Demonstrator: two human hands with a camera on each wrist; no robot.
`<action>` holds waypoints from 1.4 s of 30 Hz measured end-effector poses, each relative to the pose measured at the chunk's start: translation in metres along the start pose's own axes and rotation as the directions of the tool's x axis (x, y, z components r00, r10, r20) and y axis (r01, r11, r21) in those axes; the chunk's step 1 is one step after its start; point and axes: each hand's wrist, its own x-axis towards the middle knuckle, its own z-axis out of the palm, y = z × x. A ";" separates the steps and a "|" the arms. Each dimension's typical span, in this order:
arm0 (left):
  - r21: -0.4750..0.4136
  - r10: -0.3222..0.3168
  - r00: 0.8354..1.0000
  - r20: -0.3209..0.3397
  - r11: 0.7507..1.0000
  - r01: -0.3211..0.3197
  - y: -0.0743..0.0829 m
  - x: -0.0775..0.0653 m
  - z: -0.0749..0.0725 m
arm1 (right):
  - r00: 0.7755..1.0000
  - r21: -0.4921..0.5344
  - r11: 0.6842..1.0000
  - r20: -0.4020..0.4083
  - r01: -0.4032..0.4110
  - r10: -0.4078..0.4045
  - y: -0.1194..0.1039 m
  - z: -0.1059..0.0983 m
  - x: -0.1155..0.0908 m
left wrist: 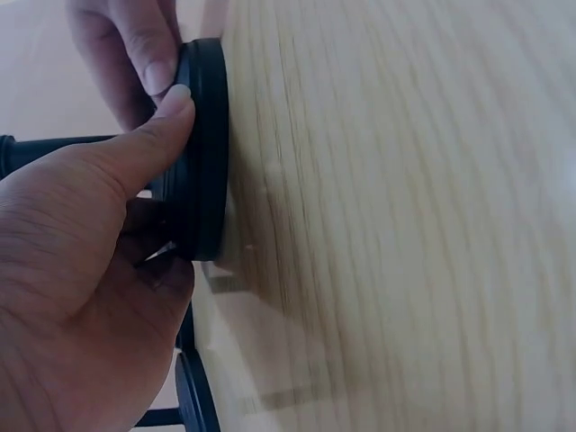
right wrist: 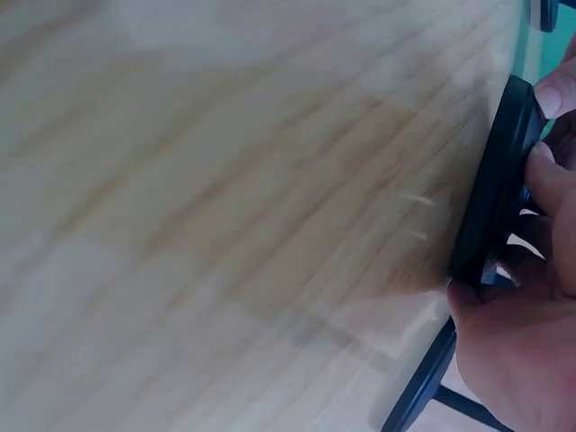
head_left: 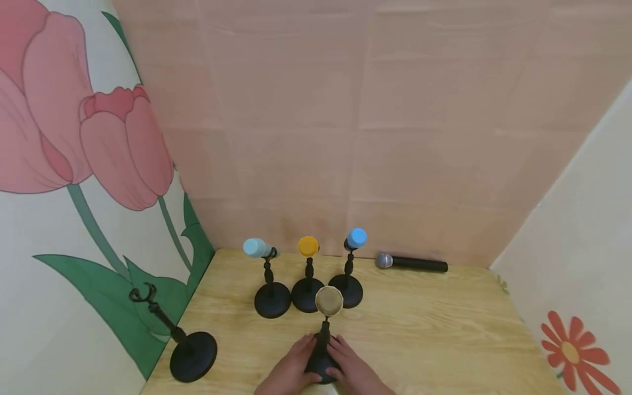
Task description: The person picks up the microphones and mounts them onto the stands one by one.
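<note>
Close to the table's near edge stands a black microphone stand [head_left: 323,351], topped by a microphone with a gold round end [head_left: 328,300] facing up. My left hand [head_left: 291,365] grips its round base from the left, and my right hand [head_left: 353,365] grips it from the right. In the left wrist view the left thumb [left wrist: 148,139] lies on top of the base [left wrist: 211,153], its tip close to the other hand's. The right wrist view shows the right fingers [right wrist: 549,184] around the base's edge [right wrist: 495,180]. The base sits on or just at the tabletop.
Behind are three stands bearing microphones with light blue [head_left: 254,247], orange [head_left: 308,246] and blue [head_left: 356,238] ends. A stand with a bare clip [head_left: 192,356] is at the left edge. A black microphone [head_left: 415,263] lies at the back right. Walls enclose the wooden table [head_left: 444,329].
</note>
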 end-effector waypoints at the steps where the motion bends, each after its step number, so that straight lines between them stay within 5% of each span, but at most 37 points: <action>1: 0.010 -0.006 1.000 0.000 1.000 0.006 -0.001 0.000 -0.002 | 1.000 0.003 1.000 0.000 -0.002 0.002 -0.002 0.000 0.002; 12: 0.057 -0.003 0.999 -0.040 0.998 0.005 -0.014 -0.004 -0.019 | 0.985 -0.081 0.988 -0.107 0.128 -0.136 -0.008 0.005 0.023; 21: 0.102 -0.006 0.997 -0.082 0.995 0.014 -0.028 -0.005 -0.031 | 0.990 -0.148 0.984 -0.082 0.098 -0.111 -0.016 0.011 0.053; 28: 0.098 -0.029 0.996 -0.081 0.995 0.037 -0.033 -0.004 -0.036 | 0.992 -0.089 0.995 -0.111 0.041 -0.051 -0.026 0.012 0.060; 37: 0.063 -0.007 0.992 -0.123 0.998 0.015 -0.038 -0.007 -0.046 | 0.987 -0.154 0.979 -0.069 0.134 -0.146 -0.019 0.015 0.076; 42: 0.051 -0.034 0.992 -0.125 0.998 0.040 -0.041 -0.006 -0.050 | 0.994 -0.150 0.984 -0.026 0.101 -0.106 -0.021 0.016 0.085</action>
